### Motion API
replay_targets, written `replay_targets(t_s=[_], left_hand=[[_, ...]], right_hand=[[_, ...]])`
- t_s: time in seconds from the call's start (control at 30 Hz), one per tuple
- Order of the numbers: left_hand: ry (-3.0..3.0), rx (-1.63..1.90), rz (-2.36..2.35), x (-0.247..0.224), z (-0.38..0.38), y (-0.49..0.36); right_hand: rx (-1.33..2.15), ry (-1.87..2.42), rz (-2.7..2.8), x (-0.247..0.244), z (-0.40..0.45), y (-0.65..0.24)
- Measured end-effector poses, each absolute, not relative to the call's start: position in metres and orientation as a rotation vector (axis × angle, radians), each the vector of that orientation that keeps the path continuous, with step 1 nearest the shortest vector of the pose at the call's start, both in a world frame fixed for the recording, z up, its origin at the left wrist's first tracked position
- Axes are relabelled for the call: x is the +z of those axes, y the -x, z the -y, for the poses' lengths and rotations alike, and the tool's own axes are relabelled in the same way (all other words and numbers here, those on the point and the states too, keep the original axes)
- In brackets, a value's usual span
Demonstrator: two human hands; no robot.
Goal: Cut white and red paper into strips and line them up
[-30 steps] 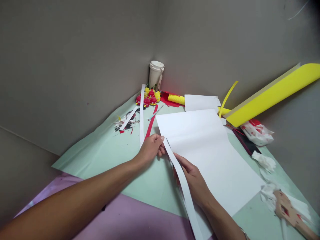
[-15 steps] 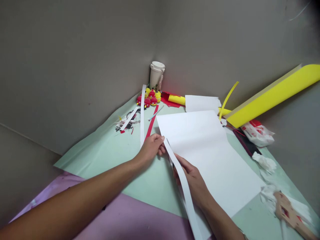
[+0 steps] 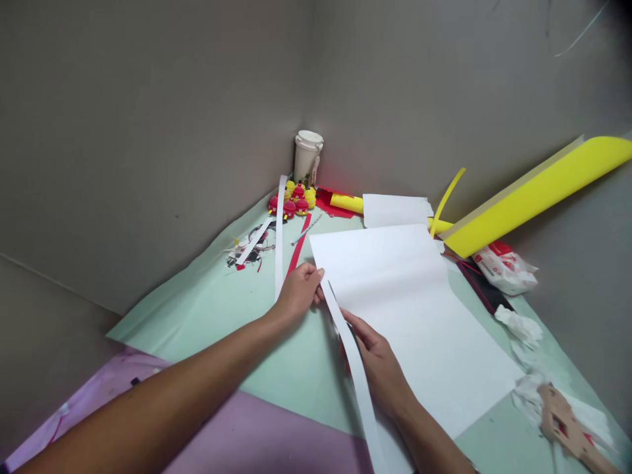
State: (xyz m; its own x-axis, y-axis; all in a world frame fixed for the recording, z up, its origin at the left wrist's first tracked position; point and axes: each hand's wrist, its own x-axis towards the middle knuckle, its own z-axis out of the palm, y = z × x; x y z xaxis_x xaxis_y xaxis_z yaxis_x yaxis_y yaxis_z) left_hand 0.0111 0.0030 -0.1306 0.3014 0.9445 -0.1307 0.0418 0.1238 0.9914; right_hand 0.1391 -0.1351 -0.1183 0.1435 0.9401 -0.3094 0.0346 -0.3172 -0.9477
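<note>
My left hand [image 3: 302, 289] pinches the far end of a narrow white paper strip [image 3: 356, 368] at the left edge of a large white sheet [image 3: 395, 303]. The strip curves down toward me, partly separated from the sheet. My right hand [image 3: 378, 359] is closed beside the strip, over the sheet, with a dark edge showing between its fingers; the rest of that object is hidden. Left of the sheet lie another white strip [image 3: 280, 243] and a red strip [image 3: 299, 243].
Red and yellow ornaments [image 3: 296, 201] and a white lidded cup [image 3: 308, 155] stand in the corner. A yellow sheet [image 3: 533, 197] leans at the right, above a tissue pack [image 3: 506, 266]. A tan tool [image 3: 567, 421] lies at lower right. Scraps [image 3: 249, 247] lie at left.
My right hand and the dark-edged object have shifted slightly toward me along the strip. The view has tilted a little, and my left hand keeps its pinch.
</note>
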Motion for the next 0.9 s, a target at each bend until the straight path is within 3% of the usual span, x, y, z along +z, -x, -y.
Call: replay_targets(t_s=[0.9], left_hand=[[-1.24, 0.875, -1.001, -0.14, -0.008, -0.009]], right_hand=[[1.35, 1.513, 1.071, -0.119, 0.118, -0.144]])
